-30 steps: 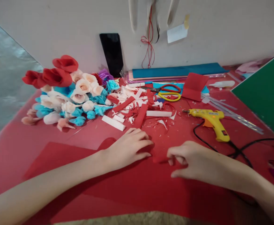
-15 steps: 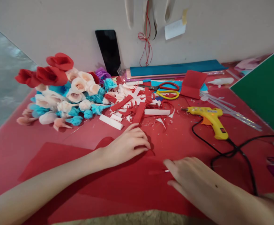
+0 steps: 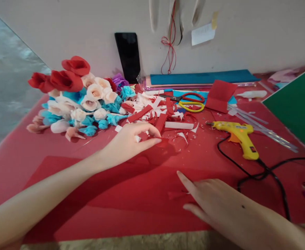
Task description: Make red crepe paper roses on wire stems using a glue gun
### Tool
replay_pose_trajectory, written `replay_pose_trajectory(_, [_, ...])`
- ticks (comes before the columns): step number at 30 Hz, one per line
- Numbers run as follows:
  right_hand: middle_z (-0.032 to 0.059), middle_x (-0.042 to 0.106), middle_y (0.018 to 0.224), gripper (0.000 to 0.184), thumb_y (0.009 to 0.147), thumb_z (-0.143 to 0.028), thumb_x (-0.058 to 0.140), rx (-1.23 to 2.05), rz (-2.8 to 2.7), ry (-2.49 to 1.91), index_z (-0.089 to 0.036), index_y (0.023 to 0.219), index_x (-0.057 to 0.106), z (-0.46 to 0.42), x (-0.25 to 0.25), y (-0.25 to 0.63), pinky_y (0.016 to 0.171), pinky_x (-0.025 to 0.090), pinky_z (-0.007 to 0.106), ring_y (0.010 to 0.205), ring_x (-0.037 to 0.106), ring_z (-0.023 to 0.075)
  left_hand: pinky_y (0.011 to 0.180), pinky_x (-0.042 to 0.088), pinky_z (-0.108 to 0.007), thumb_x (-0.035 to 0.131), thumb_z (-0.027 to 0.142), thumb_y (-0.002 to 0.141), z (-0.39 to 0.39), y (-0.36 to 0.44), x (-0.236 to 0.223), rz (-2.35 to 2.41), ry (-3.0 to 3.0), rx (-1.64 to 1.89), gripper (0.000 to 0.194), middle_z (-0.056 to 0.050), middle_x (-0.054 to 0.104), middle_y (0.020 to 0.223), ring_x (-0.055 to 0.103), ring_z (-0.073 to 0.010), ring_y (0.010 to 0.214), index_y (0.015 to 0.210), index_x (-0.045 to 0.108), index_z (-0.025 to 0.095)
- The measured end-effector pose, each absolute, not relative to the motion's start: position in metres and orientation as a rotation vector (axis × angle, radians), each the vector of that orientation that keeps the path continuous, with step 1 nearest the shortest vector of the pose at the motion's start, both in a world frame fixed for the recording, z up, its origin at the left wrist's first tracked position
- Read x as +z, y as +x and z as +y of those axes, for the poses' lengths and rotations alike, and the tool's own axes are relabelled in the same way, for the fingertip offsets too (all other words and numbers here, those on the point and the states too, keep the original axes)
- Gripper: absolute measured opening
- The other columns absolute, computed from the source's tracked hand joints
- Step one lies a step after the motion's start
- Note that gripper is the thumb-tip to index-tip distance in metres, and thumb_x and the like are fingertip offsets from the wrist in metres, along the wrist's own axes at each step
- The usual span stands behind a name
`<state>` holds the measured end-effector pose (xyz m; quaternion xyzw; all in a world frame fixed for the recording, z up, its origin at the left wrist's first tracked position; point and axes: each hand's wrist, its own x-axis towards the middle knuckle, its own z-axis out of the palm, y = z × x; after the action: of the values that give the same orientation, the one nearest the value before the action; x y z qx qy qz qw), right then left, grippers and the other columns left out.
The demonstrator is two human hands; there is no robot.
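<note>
My left hand (image 3: 127, 142) is raised over the red sheet, its thumb and forefinger pinching a small red paper piece (image 3: 164, 142). My right hand (image 3: 211, 196) hovers at the lower right, forefinger and thumb spread. A thin stem (image 3: 186, 192) with red paper at its tip (image 3: 177, 195) pokes out between them and runs back under the palm, where the other fingers are hidden. Below both hands lies a large sheet of red paper (image 3: 110, 201) on the red tabletop (image 3: 8, 166).
Paper flowers (image 3: 89, 100) crowd the left. Red and white scraps (image 3: 152, 107) lie in the middle, beside scissors (image 3: 191, 102). A yellow glue gun (image 3: 235, 133) with a black cord (image 3: 274, 173) and clear glue sticks (image 3: 267, 130) are right. A phone (image 3: 128, 55) leans on the wall.
My left hand has lifted from the sheet and now pinches a small red paper piece. My right forefinger has straightened away from the stem. The view has shifted slightly left.
</note>
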<state>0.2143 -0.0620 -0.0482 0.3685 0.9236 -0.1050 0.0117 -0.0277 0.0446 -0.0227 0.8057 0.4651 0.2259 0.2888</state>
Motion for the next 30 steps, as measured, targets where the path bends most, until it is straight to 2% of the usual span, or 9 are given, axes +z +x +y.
replay_pose_trajectory(3, [0.0147,0.064,0.086,0.056,0.088,-0.029,0.044,-0.399,2.801,1.165,-0.012,0.139,0.028,-0.045,-0.044,0.214,0.062,0.048,0.042,0.074,0.061,0.0305,0.052,0.038,-0.018,0.057,0.032,0.08,0.046,-0.031,-0.017,1.314,2.12,0.634,0.015,0.002,0.065,0.084,0.051,-0.0075,0.057,0.08,0.063,0.019])
replay_pose_trajectory(6, [0.0102,0.064,0.089,0.063,0.08,-0.026,0.059,-0.717,2.757,1.31,-0.018,0.137,0.033,-0.026,-0.047,0.21,0.069,0.048,0.038,0.077,0.061,0.0255,0.052,0.038,-0.017,0.056,0.033,0.08,0.046,-0.033,-0.016,1.322,2.082,0.662,0.015,0.003,0.063,0.077,0.046,-0.0059,0.053,0.081,0.062,0.02])
replay_pose_trajectory(8, [0.0067,0.063,0.09,0.056,0.079,-0.03,0.061,-0.931,2.773,1.418,-0.024,0.131,0.042,-0.015,-0.049,0.207,0.072,0.046,0.034,0.079,0.06,0.0213,0.054,0.039,-0.017,0.056,0.032,0.08,0.046,-0.032,-0.017,1.296,2.045,0.658,0.014,0.004,0.061,0.073,0.046,-0.0058,0.053,0.081,0.061,0.019])
replay_pose_trajectory(10, [0.0004,0.057,0.074,0.045,0.081,-0.037,0.057,-1.061,2.789,1.505,-0.025,0.124,0.048,-0.009,-0.047,0.204,0.063,0.044,0.025,0.066,0.054,0.0133,0.056,0.041,-0.017,0.056,0.03,0.08,0.044,-0.03,-0.018,1.255,2.006,0.643,0.013,0.003,0.061,0.076,0.049,-0.0066,0.058,0.081,0.06,0.018])
replay_pose_trajectory(14, [-0.0076,0.031,0.053,0.029,0.087,-0.04,0.045,-1.274,2.808,1.701,-0.018,0.105,0.049,-0.008,-0.035,0.195,0.043,0.029,0.017,0.046,0.029,0.007,0.067,0.044,-0.017,0.052,0.02,0.081,0.036,-0.023,-0.012,1.122,2.009,0.643,0.007,0.002,0.061,0.086,0.055,-0.0093,0.075,0.084,0.058,0.018])
replay_pose_trajectory(20, [-0.0069,0.036,0.053,0.013,0.084,-0.029,0.05,-2.005,2.602,1.799,-0.017,0.088,0.054,-0.021,-0.022,0.184,0.04,0.022,0.017,0.046,0.027,0.0056,0.071,0.045,-0.015,0.05,0.012,0.08,0.019,-0.006,0.003,0.848,1.96,0.591,0.01,0.001,0.06,0.085,0.057,-0.0084,0.08,0.089,0.055,0.016])
replay_pose_trajectory(23, [-0.006,0.04,0.054,0.011,0.085,-0.022,0.048,-2.033,2.675,1.815,-0.018,0.081,0.057,-0.025,-0.017,0.185,0.041,0.025,0.016,0.046,0.03,0.005,0.073,0.046,-0.015,0.052,0.014,0.081,0.011,0.003,0.001,0.819,1.833,0.689,0.016,0.0,0.06,0.087,0.058,-0.0081,0.079,0.097,0.054,0.017])
replay_pose_trajectory(27, [-0.0065,0.043,0.056,0.009,0.085,-0.021,0.049,-1.983,2.839,1.923,-0.02,0.082,0.057,-0.027,-0.013,0.188,0.04,0.028,0.013,0.046,0.034,0.004,0.09,0.044,-0.021,0.061,0.022,0.079,-0.003,0.013,-0.01,0.701,1.546,0.911,0.029,-0.001,0.06,0.107,0.056,-0.013,0.101,0.108,0.056,0.022])
replay_pose_trajectory(30, [-0.0066,0.052,0.06,0.008,0.085,-0.019,0.051,-1.904,2.985,1.946,-0.022,0.082,0.058,-0.029,-0.012,0.189,0.044,0.033,0.011,0.048,0.041,0.0034,0.1,0.038,-0.022,0.058,0.022,0.082,-0.015,0.019,-0.016,0.649,1.419,0.934,0.031,0.003,0.058,0.12,0.051,-0.0132,0.114,0.112,0.057,0.03])
